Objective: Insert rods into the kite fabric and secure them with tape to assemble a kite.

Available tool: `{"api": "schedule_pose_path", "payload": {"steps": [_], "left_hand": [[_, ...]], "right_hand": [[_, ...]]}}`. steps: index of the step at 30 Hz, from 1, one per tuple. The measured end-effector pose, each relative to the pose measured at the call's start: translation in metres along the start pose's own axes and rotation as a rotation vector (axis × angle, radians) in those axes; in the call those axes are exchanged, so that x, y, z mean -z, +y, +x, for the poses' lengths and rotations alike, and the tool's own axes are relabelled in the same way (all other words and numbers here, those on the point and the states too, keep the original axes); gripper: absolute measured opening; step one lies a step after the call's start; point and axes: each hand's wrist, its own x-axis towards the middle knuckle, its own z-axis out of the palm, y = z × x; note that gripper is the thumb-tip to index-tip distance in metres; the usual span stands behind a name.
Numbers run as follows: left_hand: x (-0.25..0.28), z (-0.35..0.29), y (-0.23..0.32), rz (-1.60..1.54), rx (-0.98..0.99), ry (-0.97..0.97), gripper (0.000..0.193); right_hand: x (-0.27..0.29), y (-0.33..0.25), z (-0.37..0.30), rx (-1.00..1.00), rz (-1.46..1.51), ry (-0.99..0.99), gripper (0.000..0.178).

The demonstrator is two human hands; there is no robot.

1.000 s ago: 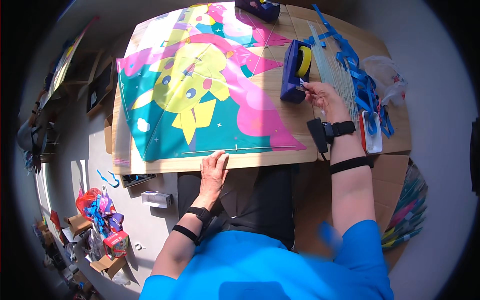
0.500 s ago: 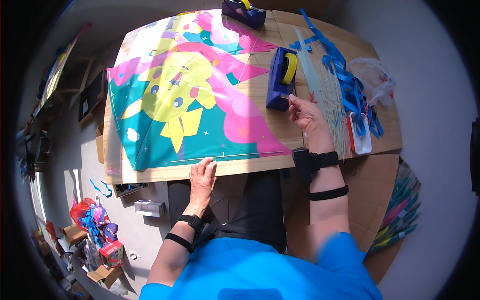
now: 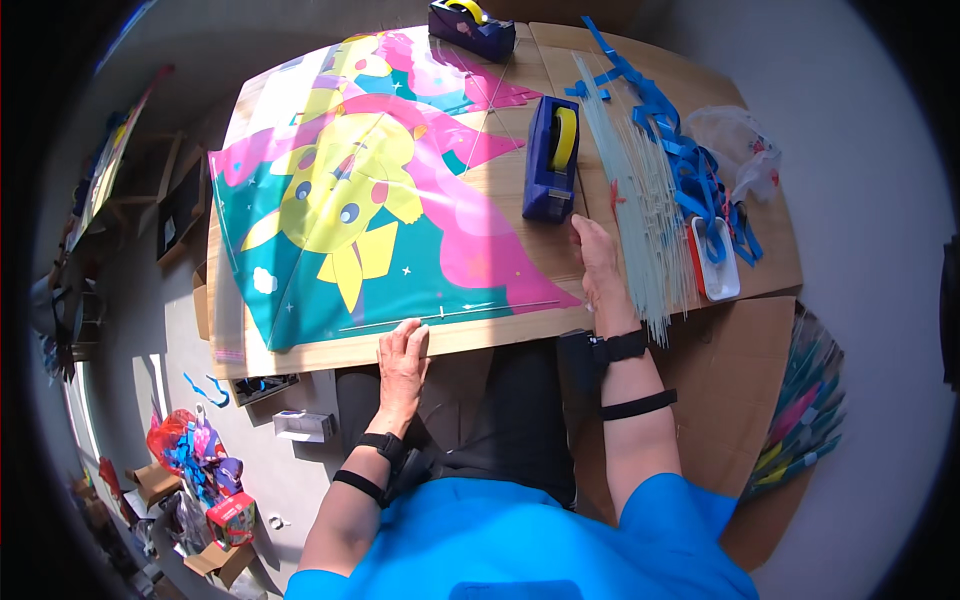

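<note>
A kite sheet point(image 3: 450, 225) in teal and pink, printed with a yellow cartoon figure, lies on the wooden table. Along its near edge runs a thin pale rod point(image 3: 480, 309) with a small light patch at its middle. My left hand point(image 3: 402, 365) rests on the sheet's near edge by that rod, fingers laid out flat. To the right, my right hand point(image 3: 597, 258) is just below a dark blue tape dispenser point(image 3: 549, 190) with a yellow core. Its thumb and fingers are pinched together; whatever they hold is too small to make out.
Right of the dispenser lie many thin pale rods point(image 3: 645, 220), tangled blue ribbon point(image 3: 690, 165), a white-and-red tray point(image 3: 718, 275) and a clear plastic bag point(image 3: 740, 150). Another dispenser point(image 3: 475, 35) stands at the far edge. Cardboard point(image 3: 710, 390) lies below the table's right side.
My right hand has moved from the dispenser's cutting end toward me, still pinched. My left hand stays at the sheet's edge. The whole view has shifted slightly.
</note>
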Motion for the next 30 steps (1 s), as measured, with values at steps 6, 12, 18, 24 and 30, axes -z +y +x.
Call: {"api": "schedule_pose_path", "payload": {"steps": [6, 12, 18, 24, 30], "left_hand": [[0.003, 0.001, 0.003, 0.008, 0.013, -0.003, 0.067], [0.002, 0.002, 0.001, 0.016, -0.003, 0.008, 0.066], [0.003, 0.003, 0.001, 0.022, -0.009, 0.005, 0.065], [0.002, 0.000, 0.001, 0.030, -0.006, 0.004, 0.065], [0.004, -0.001, 0.000, 0.030, 0.001, -0.005, 0.067]], "right_hand": [[-0.015, -0.035, 0.002, -0.165, 0.062, -0.097, 0.026], [-0.014, -0.022, 0.002, -0.179, 0.234, -0.129, 0.017], [-0.014, -0.014, -0.007, -0.139, 0.270, -0.192, 0.016], [0.009, 0.011, -0.002, -0.345, 0.295, -0.142, 0.023], [0.004, -0.018, -0.001, 0.089, 0.040, -0.101, 0.024]]}}
